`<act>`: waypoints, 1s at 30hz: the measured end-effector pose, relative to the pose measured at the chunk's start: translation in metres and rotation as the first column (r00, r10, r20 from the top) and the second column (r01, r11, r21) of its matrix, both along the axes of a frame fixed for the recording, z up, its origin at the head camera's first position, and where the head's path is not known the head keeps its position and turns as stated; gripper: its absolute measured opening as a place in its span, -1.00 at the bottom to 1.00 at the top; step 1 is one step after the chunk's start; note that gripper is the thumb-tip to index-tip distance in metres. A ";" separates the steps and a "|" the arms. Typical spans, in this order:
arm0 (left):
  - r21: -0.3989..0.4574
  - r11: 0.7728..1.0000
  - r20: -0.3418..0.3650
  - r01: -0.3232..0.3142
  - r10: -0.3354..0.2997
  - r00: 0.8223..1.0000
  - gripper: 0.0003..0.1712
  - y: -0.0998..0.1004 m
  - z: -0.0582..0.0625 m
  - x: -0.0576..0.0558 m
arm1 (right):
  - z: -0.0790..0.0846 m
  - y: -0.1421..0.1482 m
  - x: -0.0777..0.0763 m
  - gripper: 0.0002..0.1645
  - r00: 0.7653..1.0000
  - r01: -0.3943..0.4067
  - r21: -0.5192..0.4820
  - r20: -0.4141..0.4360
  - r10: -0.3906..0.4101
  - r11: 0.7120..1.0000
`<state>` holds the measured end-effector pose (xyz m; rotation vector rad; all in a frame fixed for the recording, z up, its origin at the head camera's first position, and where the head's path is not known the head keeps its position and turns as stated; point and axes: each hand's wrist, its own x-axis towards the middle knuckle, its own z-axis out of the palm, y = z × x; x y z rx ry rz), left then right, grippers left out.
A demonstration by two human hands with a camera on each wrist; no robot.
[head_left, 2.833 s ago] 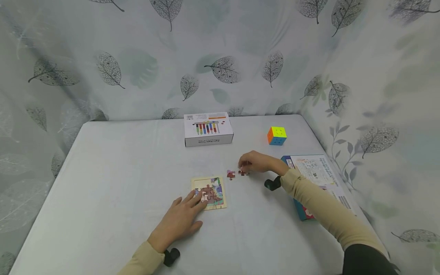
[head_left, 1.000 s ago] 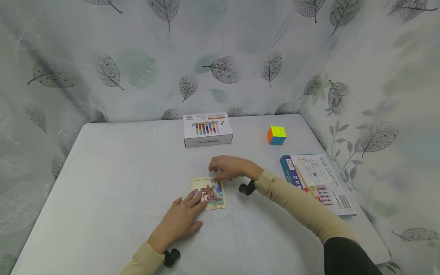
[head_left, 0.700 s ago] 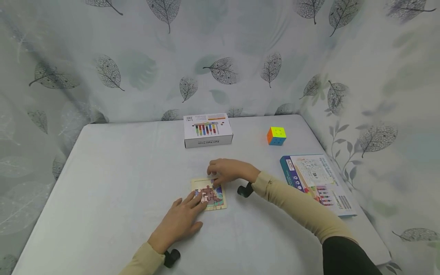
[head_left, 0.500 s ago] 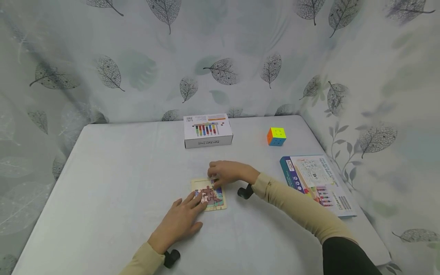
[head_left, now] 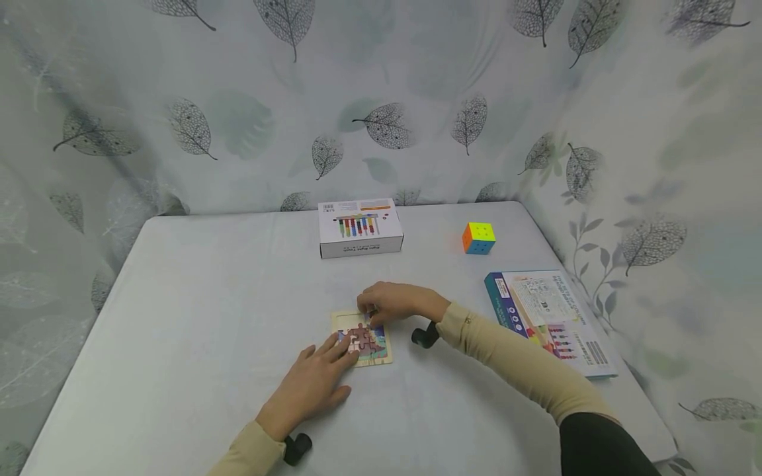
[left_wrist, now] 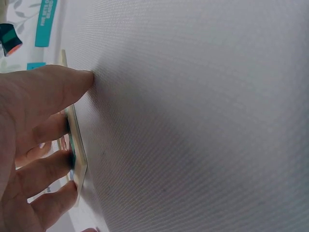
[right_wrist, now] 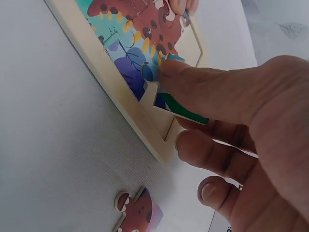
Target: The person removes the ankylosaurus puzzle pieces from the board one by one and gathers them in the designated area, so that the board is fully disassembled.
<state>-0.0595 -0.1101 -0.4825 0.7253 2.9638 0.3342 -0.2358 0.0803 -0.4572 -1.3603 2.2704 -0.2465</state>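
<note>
A dinosaur jigsaw puzzle in a pale wooden tray (head_left: 381,361) lies on the white table. My left hand (head_left: 309,380) rests with extended fingers on its lower left part; in the left wrist view the fingers (left_wrist: 50,166) reach over the tray edge while the thumb is held out beside it. At the tray's far right corner, my right hand (head_left: 397,301) pinches a puzzle piece (right_wrist: 183,110) with a green and dark blue edge between thumb and forefinger. This piece is tilted over a bare corner of the tray, beside fitted pieces. A loose reddish puzzle piece (right_wrist: 137,215) lies on the table nearby.
A white box (head_left: 360,228) with colourful bars printed on it stands at the back. Right of it sits a puzzle cube (head_left: 479,238). A flat blue and white box (head_left: 550,320) lies near the right table edge, beside the right forearm.
My right hand has moved left from the loose pieces to the tray's far right corner, then shifted slightly there with the piece. The left hand has stayed on the puzzle.
</note>
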 end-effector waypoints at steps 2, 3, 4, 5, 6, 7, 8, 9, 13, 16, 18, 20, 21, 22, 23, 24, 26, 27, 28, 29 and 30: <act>0.001 1.000 0.004 0.000 0.000 1.000 -0.35 0.000 0.000 0.000 | 0.001 0.002 0.000 -0.74 1.000 0.001 -0.017 0.028 -0.001 1.000; 0.001 1.000 0.006 0.000 0.000 1.000 -0.35 0.000 0.000 0.000 | 0.001 0.003 0.000 -0.76 0.999 0.003 -0.030 0.039 -0.002 1.000; 0.000 1.000 0.008 -0.001 0.001 1.000 -0.35 0.001 0.000 0.000 | 0.002 0.004 -0.001 -0.79 0.998 0.011 -0.043 0.054 -0.009 0.999; -0.001 1.000 0.008 -0.001 0.001 1.000 -0.35 0.001 0.000 0.000 | 0.003 0.006 -0.001 -0.81 0.998 0.021 -0.056 0.065 -0.018 0.998; -0.002 1.000 0.008 0.000 0.000 1.000 -0.35 0.001 0.000 0.000 | 0.004 0.008 -0.002 -0.83 0.997 0.032 -0.067 0.070 -0.027 0.997; -0.002 1.000 0.007 0.000 0.000 1.000 -0.36 0.001 0.001 0.000 | 0.006 0.011 -0.002 -0.85 0.996 0.046 -0.076 0.077 -0.040 0.996; -0.002 1.000 0.007 0.000 0.000 1.000 -0.36 0.001 0.001 0.000 | 0.008 0.013 -0.003 -0.86 0.994 0.065 -0.086 0.091 -0.057 0.994; -0.003 1.000 0.005 0.000 0.000 1.000 -0.36 0.001 0.001 0.000 | 0.011 0.016 -0.004 -0.87 0.991 0.087 -0.096 0.109 -0.076 0.992; -0.001 1.000 -0.004 0.005 -0.005 1.000 -0.36 0.001 0.001 0.000 | 0.019 0.032 -0.010 -0.85 0.980 0.154 -0.106 0.143 -0.138 0.982; 0.006 1.000 -0.012 0.010 -0.010 1.000 -0.37 0.001 0.001 0.000 | 0.023 0.047 -0.014 -0.84 0.977 0.183 -0.099 0.131 -0.169 0.978; 0.012 1.000 -0.016 0.011 -0.011 1.000 -0.37 0.002 0.000 0.000 | 0.025 0.059 -0.017 -0.85 0.977 0.192 -0.095 0.113 -0.181 0.977; 0.013 1.000 -0.017 0.011 -0.011 1.000 -0.37 0.002 0.000 0.000 | 0.026 0.070 -0.019 -0.84 0.976 0.202 -0.088 0.097 -0.193 0.975; 0.013 1.000 -0.016 0.011 -0.010 1.000 -0.37 0.002 0.000 0.000 | 0.027 0.076 -0.020 -0.83 0.975 0.210 -0.084 0.093 -0.202 0.974; 0.013 1.000 -0.016 0.011 -0.010 1.000 -0.37 0.002 0.000 0.000 | 0.028 0.082 -0.021 -0.82 0.974 0.218 -0.080 0.085 -0.211 0.973; 0.014 1.000 -0.015 0.010 -0.010 1.000 -0.37 0.002 0.000 0.000 | 0.029 0.088 -0.022 -0.81 0.973 0.225 -0.078 0.075 -0.219 0.971; 0.014 1.000 -0.014 0.010 -0.010 1.000 -0.37 0.002 -0.001 -0.001 | 0.030 0.093 -0.023 -0.80 0.970 0.239 -0.073 0.072 -0.234 0.968; 0.011 1.000 -0.015 0.011 -0.011 1.000 -0.36 0.002 -0.001 -0.001 | 0.031 0.103 -0.026 -0.78 0.962 0.268 -0.064 0.060 -0.265 0.961; 0.010 1.000 -0.015 0.012 -0.012 1.000 -0.36 0.002 0.000 -0.001 | 0.032 0.108 -0.028 -0.78 0.958 0.284 -0.060 0.056 -0.280 0.957; 0.009 1.000 -0.015 0.012 -0.012 1.000 -0.36 0.002 0.000 -0.001 | 0.032 0.113 -0.029 -0.79 0.955 0.295 -0.055 0.049 -0.293 0.954; 0.006 1.000 -0.017 0.013 -0.013 1.000 -0.36 0.002 0.000 -0.002 | 0.031 0.117 -0.031 -0.79 0.952 0.306 -0.050 0.044 -0.304 0.951; 0.004 1.000 -0.019 0.013 -0.013 1.000 -0.36 0.002 0.000 -0.002 | 0.031 0.121 -0.032 -0.80 0.946 0.323 -0.043 0.044 -0.321 0.946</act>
